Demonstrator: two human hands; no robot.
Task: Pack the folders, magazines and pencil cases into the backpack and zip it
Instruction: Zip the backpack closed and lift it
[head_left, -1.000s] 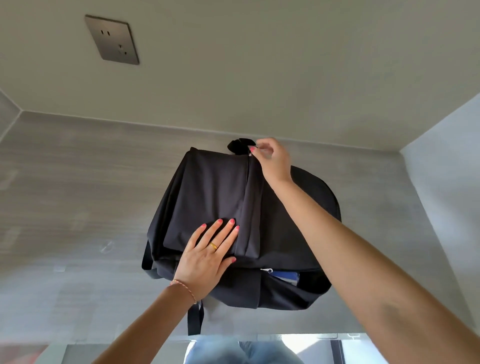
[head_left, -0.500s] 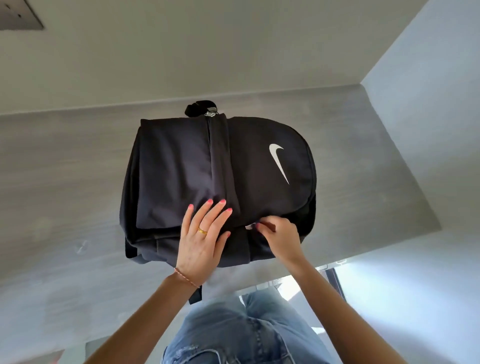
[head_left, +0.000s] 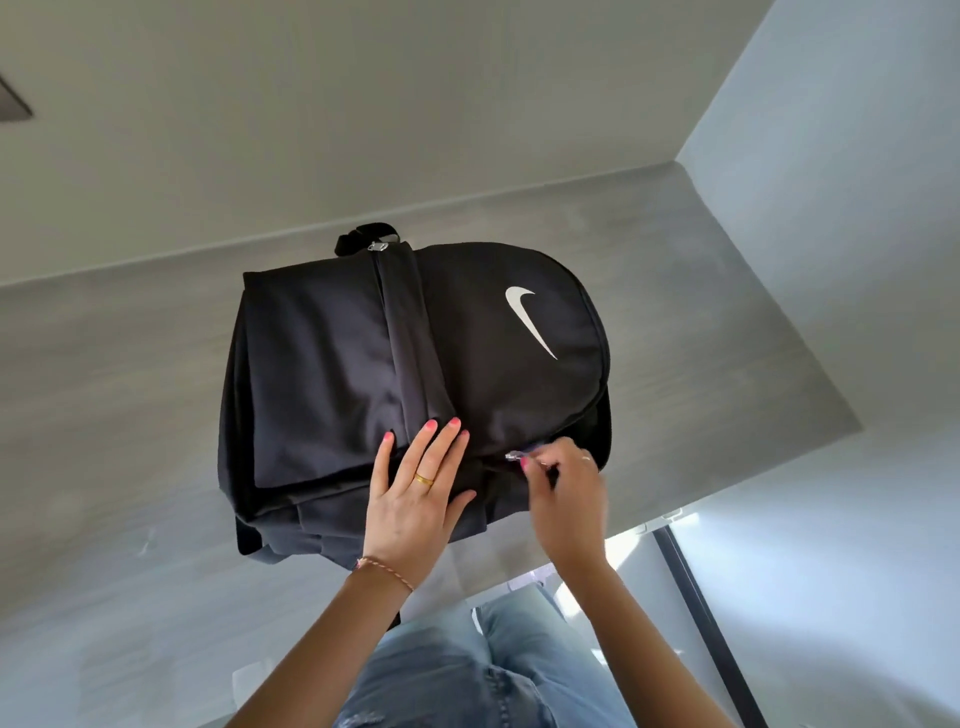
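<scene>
Right hand (head_left: 563, 499), fingers curled together, pinching a small silver zipper pull (head_left: 513, 456) at the near edge of the backpack (head_left: 415, 384), a little blurred, so the exact grip hard to tell. Left hand (head_left: 415, 493) just beside it, flat and spread, fingers straight, pressing down on the black fabric near the middle fold; gold ring (head_left: 424, 479) on one finger, pink nails, thin bracelet (head_left: 387, 569) at the wrist. Under both hands the black backpack, lying on the grey counter (head_left: 130, 415), its top with the carry loop (head_left: 363, 240) pointing away toward the wall. White swoosh logo (head_left: 530, 319) on the right part of the front panel. Second silver zipper pull (head_left: 379, 246) at the far end, just beside the loop. Zipper line along the top looking closed; near the right hand a small gap possibly open, not clear. Folders, magazines and pencil cases not visible, nothing else lying on the counter around the bag. Beyond the counter a pale wall (head_left: 467, 104), with a second wall (head_left: 857, 182) meeting it at the right. Below, blue jeans (head_left: 467, 675) of the person standing at the counter edge.
</scene>
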